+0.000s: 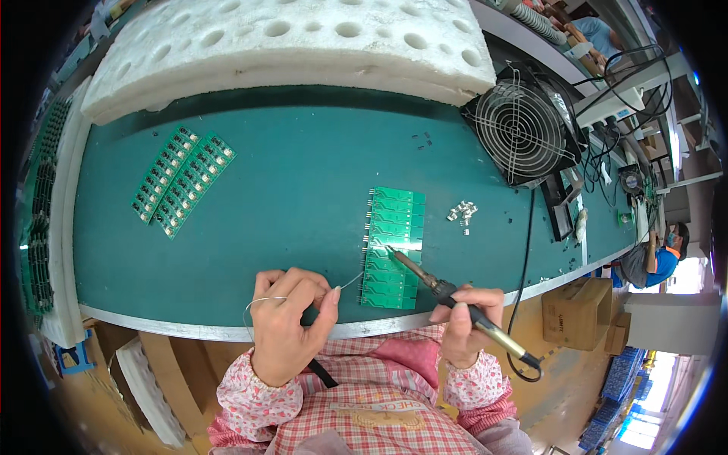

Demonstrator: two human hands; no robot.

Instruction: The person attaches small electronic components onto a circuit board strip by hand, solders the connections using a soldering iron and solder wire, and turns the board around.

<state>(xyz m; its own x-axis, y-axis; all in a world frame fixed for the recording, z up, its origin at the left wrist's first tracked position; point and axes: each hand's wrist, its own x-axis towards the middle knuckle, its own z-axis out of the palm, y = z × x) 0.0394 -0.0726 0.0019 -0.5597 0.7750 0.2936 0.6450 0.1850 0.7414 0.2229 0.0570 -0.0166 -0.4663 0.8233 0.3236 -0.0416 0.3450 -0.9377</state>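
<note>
My left hand point(292, 318) pinches a thin solder wire point(351, 282), whose free end reaches the left edge of a green circuit board panel point(390, 280). The wire loops back around my fingers. In my right hand point(466, 322) is a soldering iron point(447, 292), gripped by its dark handle and slanting up and left. Its tip lies over the middle of the panel, but whether it touches cannot be made out. Metal pins stick out along the panel's left side. A small pile of white connectors point(464, 214) lies to the right of the panel.
Two populated board strips point(182, 182) lie at the left on the green mat. A white foam block point(288, 57) spans the back. At back right stands a black fan point(519, 129); the iron's cable point(528, 258) runs down nearby. Another person point(656, 258) sits far right.
</note>
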